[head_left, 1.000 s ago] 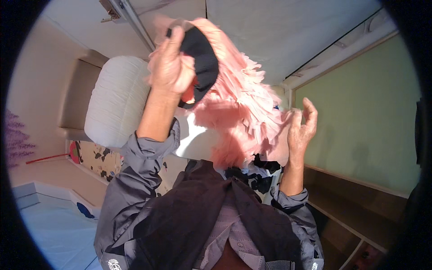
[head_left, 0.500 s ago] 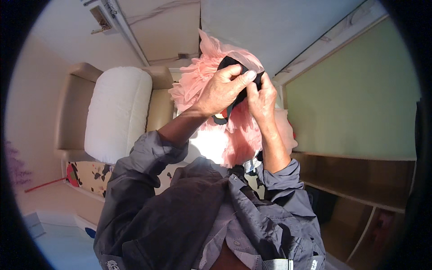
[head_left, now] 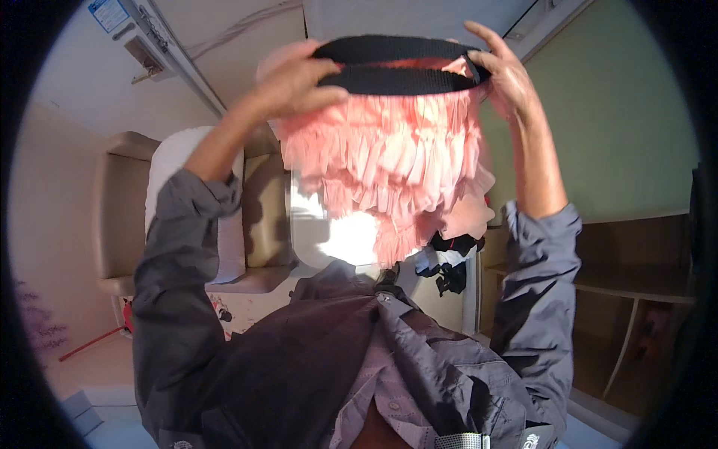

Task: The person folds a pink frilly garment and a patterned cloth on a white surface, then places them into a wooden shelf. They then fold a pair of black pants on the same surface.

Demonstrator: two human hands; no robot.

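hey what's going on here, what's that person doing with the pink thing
A person is holding up a pink ruffled skirt by its black waistband. The left hand grips one end and the right hand is at the other, with the band spread between them and its opening showing. The ruffled tiers hang below it. Off to the left, a white cushion rests on a beige armchair; dark clothes lie bunched beyond the skirt's lower right.

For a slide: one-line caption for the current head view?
Left hand and right hand hold a ruffled pink skirt by opposite ends of its black waistband.
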